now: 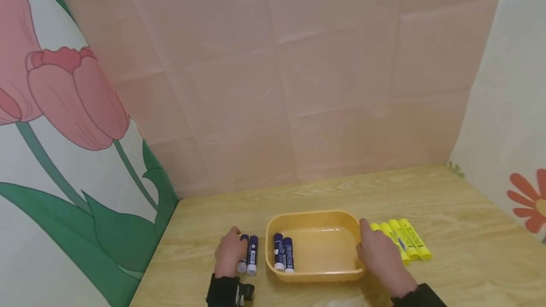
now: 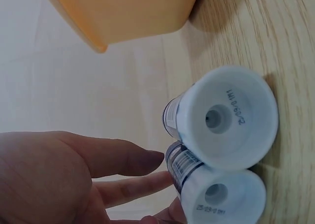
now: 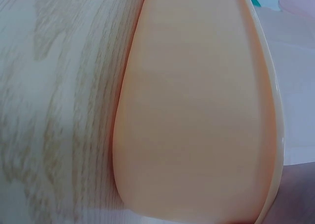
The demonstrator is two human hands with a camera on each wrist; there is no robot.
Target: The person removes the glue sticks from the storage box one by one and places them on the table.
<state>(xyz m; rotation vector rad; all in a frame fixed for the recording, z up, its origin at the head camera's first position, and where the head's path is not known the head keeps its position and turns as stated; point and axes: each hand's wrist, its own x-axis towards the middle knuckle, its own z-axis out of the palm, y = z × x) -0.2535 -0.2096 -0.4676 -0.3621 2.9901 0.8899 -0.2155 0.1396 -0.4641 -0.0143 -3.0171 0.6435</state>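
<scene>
My left hand [image 1: 232,251] is beside two dark-blue glue sticks with white ends, which lie side by side on the table. Its thumb and fingertips are right at the nearer glue stick [image 2: 184,165], fairly straight rather than wrapped round it. The other glue stick [image 1: 252,255] lies against it on the right. Between the hands stands an orange-yellow plastic basket [image 1: 315,277], with two more blue glue sticks [image 1: 283,252] at its left end. My right hand [image 1: 381,256] grips the basket's right rim; its fingers are mostly out of the right wrist view.
Several yellow sticks [image 1: 409,240] lie in a row right of the basket, partly behind the right hand. The wood-grain table [image 1: 222,212] meets a pink sheet [image 1: 281,108] at the back. Flower-patterned panels [image 1: 81,98] border the sides.
</scene>
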